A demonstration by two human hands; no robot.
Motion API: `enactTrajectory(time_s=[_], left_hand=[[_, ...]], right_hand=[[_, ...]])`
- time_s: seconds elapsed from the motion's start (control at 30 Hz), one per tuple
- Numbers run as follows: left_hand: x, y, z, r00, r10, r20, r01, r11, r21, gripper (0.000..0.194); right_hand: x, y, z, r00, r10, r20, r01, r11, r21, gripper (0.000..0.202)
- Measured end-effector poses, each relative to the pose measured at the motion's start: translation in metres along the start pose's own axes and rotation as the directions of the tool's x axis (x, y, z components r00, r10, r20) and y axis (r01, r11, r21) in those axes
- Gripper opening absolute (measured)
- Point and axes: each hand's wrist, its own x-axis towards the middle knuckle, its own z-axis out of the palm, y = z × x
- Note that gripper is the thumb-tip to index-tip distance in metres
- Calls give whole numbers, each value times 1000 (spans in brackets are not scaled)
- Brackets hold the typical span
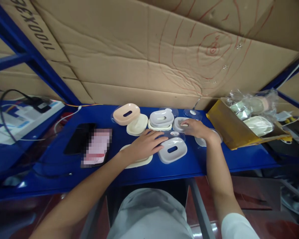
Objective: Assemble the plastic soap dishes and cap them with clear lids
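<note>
Several oval soap dishes lie on the blue table, some with a slot in the middle. My left hand (148, 142) is open, fingers spread, over a cream dish (142, 162) that it partly hides. Its fingertips reach the upper left edge of a light grey slotted dish (169, 155). Farther right, my right hand (198, 128) has its fingers closed on another grey dish (178, 125), near its slot. Between and behind the hands sits a stack topped by a grey dish (155, 118). A peach dish (119, 116) overlaps a cream dish (138, 126) at the left.
Clear plastic covers (192, 114) lie around the dishes. An open cardboard box (226, 129) with wrapped items stands at the right. Phones (77, 141) lie to the left, near a power strip (52, 111) and cables. Cardboard (127, 59) walls off the back.
</note>
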Motion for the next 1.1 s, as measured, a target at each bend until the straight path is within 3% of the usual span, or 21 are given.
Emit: enactTrajectory(time_s=[0.1,0.3,0.63,0.8,0.87,0.97,1.1], left_hand=[[-1,1,-1,1000,2,6,-2,1000,0,38],[-1,6,-4,1000,-1,2,1,1000,-8,43],[2,2,-7,984,-178,-8,178,981,75,25],[1,3,-6,987,-154,-35,156,986,65,31],[0,4,-2,986,-152,-66,155,987,45,42],[0,3,7,982,-168,-85,168,986,0,54],[-1,2,17,983,-143,-116,143,990,-10,42]], right_hand=[[3,-3,11,999,4,44,-3,1000,-25,47],[9,-7,11,999,-22,48,23,999,-29,44],[5,-10,-6,984,58,-171,-77,991,-107,40],[8,-3,-10,968,89,-236,-111,990,-84,39],[-4,4,-15,959,109,-261,-128,990,-58,43],[-44,20,-26,960,125,-252,-132,991,-11,49],[-107,46,-42,991,132,-36,-127,985,117,58]])
